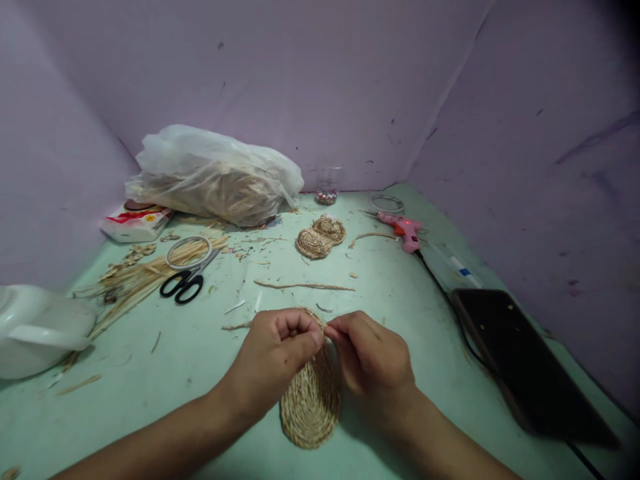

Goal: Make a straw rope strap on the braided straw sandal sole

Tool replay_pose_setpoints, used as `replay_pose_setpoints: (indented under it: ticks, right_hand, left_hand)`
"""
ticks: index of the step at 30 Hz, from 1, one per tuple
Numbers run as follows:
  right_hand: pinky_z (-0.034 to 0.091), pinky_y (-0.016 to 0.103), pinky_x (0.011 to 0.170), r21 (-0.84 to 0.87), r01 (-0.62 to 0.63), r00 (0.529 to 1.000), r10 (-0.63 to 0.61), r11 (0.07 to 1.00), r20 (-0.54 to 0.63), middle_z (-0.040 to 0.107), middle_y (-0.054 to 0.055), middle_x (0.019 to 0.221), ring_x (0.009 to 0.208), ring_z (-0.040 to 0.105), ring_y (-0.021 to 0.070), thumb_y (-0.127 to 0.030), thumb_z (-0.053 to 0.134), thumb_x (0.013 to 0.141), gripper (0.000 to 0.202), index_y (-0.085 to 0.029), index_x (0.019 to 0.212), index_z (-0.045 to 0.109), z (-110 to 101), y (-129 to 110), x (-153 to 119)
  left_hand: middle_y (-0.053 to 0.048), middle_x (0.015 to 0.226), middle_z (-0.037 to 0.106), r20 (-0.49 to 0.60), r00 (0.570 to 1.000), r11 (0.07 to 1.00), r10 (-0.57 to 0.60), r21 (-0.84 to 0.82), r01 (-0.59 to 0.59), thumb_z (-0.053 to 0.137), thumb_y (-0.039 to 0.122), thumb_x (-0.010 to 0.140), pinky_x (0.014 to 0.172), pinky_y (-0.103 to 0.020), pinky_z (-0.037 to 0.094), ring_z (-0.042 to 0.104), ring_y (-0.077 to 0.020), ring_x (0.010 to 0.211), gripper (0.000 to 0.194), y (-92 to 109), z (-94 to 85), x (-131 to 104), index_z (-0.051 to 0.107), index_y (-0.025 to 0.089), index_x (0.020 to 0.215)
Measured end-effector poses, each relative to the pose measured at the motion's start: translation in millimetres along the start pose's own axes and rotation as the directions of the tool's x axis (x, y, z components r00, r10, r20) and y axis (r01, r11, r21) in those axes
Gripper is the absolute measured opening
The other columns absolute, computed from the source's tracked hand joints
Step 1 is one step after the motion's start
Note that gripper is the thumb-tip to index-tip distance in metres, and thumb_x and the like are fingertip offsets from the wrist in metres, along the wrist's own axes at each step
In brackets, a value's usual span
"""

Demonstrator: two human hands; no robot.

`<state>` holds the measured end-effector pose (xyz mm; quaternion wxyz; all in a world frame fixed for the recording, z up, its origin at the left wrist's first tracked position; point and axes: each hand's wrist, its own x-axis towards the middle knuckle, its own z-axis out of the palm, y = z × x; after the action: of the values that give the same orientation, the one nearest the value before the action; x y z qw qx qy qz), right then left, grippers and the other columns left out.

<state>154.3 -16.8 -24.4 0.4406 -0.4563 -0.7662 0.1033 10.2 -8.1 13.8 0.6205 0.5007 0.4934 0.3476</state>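
Note:
An oval sole-shaped piece of coiled straw rope (310, 407) lies on the green table, its upper part partly hidden by my hands. My left hand (283, 353) is closed, thumb against fingers, gripping a straw cord at the piece's upper edge. Right beside it, my right hand (373, 350) pinches the same cord between thumb and forefinger. One loose twisted cord (305, 286) lies just beyond my hands, and another cord end (235, 327) sticks out left of my left hand. Farther back are two small round straw coils (320, 237), touching each other.
Black-handled scissors (189, 280), a white ring (189, 253) and straw strips (130, 287) lie left. Behind are a plastic bag (215, 173) and a bead cup (327, 187). A pink glue gun (403, 228), its cable and a dark phone-like slab (525, 360) are right; a white jug (43, 330) is far left.

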Motion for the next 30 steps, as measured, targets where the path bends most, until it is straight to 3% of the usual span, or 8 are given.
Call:
replay_pose_setpoints:
  ticks: [3,7,11,15,17,21,23,30]
  right_hand:
    - [0.035,0.022,0.047,0.282,-0.340,0.940,0.331,0.897,0.079,0.052,-0.001,0.054,0.049,0.045,0.0099,-0.023,0.049,0.082,0.018,-0.016,0.066,0.055,1,-5,2]
    - [0.024,0.019,0.037,0.595,-0.698,0.684,0.615,0.398,0.392,0.042,-0.005,0.048,0.040,0.031,0.0054,-0.039,0.056,0.077,0.030,-0.017,0.058,0.048,5,-9,6]
    - [0.014,0.016,0.034,0.659,-0.752,0.528,0.583,-0.018,0.618,0.034,-0.009,0.045,0.037,0.021,0.0020,-0.043,0.064,0.069,0.036,-0.017,0.056,0.043,5,-12,9]
    - [0.005,0.014,0.032,0.529,-0.762,0.413,0.350,-0.374,0.841,0.025,-0.012,0.044,0.037,0.009,0.0005,-0.029,0.069,0.063,0.033,-0.018,0.059,0.038,1,-11,13]
    - [0.003,0.013,0.031,0.458,-0.785,0.371,0.276,-0.417,0.887,0.020,-0.013,0.043,0.036,0.006,0.0005,-0.026,0.067,0.063,0.033,-0.019,0.057,0.035,0,-10,15]
    - [0.003,0.013,0.029,0.392,-0.838,0.334,0.210,-0.381,0.919,0.019,-0.012,0.042,0.034,0.006,0.0004,-0.029,0.059,0.069,0.032,-0.019,0.054,0.032,-2,-6,15]
    - [0.004,0.012,0.028,0.369,-0.849,0.327,0.174,-0.378,0.929,0.021,-0.012,0.041,0.033,0.007,0.0004,-0.028,0.057,0.071,0.032,-0.019,0.053,0.032,-2,-4,14]
    - [0.007,0.011,0.025,0.279,-0.833,0.327,-0.017,-0.477,0.945,0.022,-0.011,0.039,0.030,0.010,0.0000,-0.018,0.056,0.063,0.030,-0.019,0.050,0.030,0,1,12]
  left_hand:
    - [0.001,0.055,0.050,0.008,0.982,0.953,0.190,0.238,-0.187,0.054,0.023,0.073,0.046,-0.021,0.031,0.041,-0.0081,0.050,0.015,-6,0.0,1,0.056,0.014,0.061]
    - [-0.001,0.058,0.056,0.040,0.839,0.680,0.542,0.566,-0.466,0.048,0.012,0.076,0.055,-0.023,0.038,0.050,-0.0109,0.058,0.018,-18,0.5,3,0.056,0.015,0.061]
    - [-0.003,0.063,0.061,0.062,0.699,0.443,0.712,0.733,-0.516,0.049,0.008,0.074,0.060,-0.026,0.041,0.055,-0.0139,0.062,0.015,-30,0.1,3,0.060,0.017,0.067]
    - [-0.007,0.081,0.068,0.101,0.550,0.317,0.829,0.726,-0.610,0.050,0.005,0.072,0.077,-0.032,0.045,0.061,-0.0192,0.081,0.020,-33,-0.6,2,0.063,0.017,0.079]
    - [-0.008,0.080,0.067,0.077,0.578,0.395,0.812,0.656,-0.643,0.051,0.005,0.072,0.075,-0.032,0.046,0.061,-0.0188,0.080,0.018,-29,-1.2,2,0.064,0.016,0.077]
    - [-0.004,0.063,0.060,0.035,0.806,0.712,0.591,0.447,-0.542,0.053,0.011,0.074,0.056,-0.024,0.044,0.056,-0.0132,0.060,0.015,-19,-4.6,4,0.062,0.014,0.063]
    - [-0.004,0.062,0.059,0.051,0.874,0.826,0.483,0.305,-0.474,0.055,0.014,0.073,0.057,-0.024,0.043,0.055,-0.0131,0.061,0.015,-17,-6.7,8,0.062,0.013,0.060]
    - [-0.004,0.071,0.058,-0.021,0.965,0.964,0.260,-0.046,-0.260,0.069,0.026,0.064,0.063,-0.027,0.043,0.053,-0.0144,0.067,0.022,-21,-6.4,13,0.065,0.012,0.081]
